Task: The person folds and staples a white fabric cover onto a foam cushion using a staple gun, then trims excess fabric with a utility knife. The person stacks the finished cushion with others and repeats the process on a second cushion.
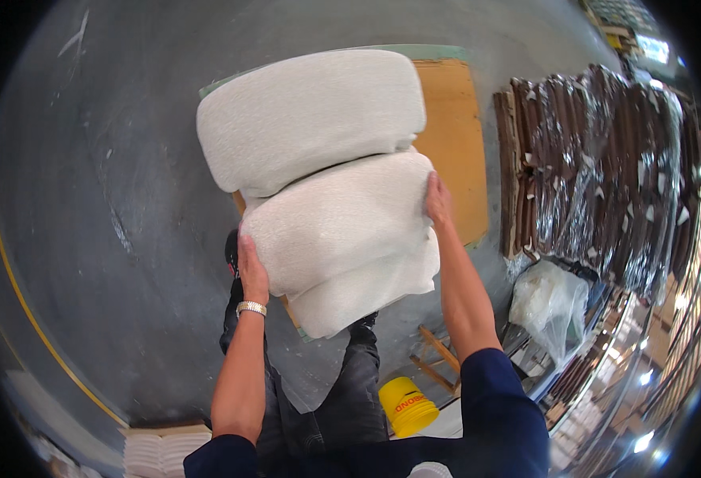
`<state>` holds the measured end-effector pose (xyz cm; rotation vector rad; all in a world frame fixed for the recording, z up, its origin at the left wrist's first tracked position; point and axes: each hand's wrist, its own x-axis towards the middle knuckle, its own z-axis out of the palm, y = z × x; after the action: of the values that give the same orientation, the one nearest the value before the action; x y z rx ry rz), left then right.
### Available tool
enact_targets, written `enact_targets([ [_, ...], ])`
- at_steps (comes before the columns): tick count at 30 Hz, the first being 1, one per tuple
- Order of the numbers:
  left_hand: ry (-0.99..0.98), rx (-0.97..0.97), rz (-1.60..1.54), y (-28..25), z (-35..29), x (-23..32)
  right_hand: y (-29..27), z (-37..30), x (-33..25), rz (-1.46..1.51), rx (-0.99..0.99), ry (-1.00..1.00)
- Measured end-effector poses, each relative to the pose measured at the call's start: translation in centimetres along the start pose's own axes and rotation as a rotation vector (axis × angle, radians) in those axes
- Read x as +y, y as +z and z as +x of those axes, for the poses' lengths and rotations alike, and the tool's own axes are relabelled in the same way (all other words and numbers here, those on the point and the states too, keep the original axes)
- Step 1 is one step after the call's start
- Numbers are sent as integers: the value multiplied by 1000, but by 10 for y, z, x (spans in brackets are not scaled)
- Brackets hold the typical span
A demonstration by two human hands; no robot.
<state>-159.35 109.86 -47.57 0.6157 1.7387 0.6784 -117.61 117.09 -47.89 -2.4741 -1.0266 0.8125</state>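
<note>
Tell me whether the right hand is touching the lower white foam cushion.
Touching. The head view shows the right hand pressed flat against the right edge of the lower white foam cushion, with no gap between them.

Even, fairly bright daylight fills my view; the white foam pads (330, 191) between my grips almost wash out, their texture faint. Right of my right grip (438, 199), glare flashes off the plastic-wrapped brown stack (605, 167), and bright spots flare lower down at the rim. Shadows under me are soft. The fisheye bends edges and leaves black corners; the rim smears.
</note>
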Motion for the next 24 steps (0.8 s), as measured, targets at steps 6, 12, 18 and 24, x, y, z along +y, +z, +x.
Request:
enact_targets([
  [6, 92, 0, 22, -32, 1, -29, -16, -73, 81, -206, -13, -92],
  [12, 79, -122, 385, -117, -53, -4, -90, -428, 190, -123, -322, 565],
  [18, 24, -471, 997, -216, -100, 0, -25, -698, 307, -86, -333, 622],
  [24, 253, -427, 1389, -242, -92, 86, 88, -740, 215, 259, -241, 437],
])
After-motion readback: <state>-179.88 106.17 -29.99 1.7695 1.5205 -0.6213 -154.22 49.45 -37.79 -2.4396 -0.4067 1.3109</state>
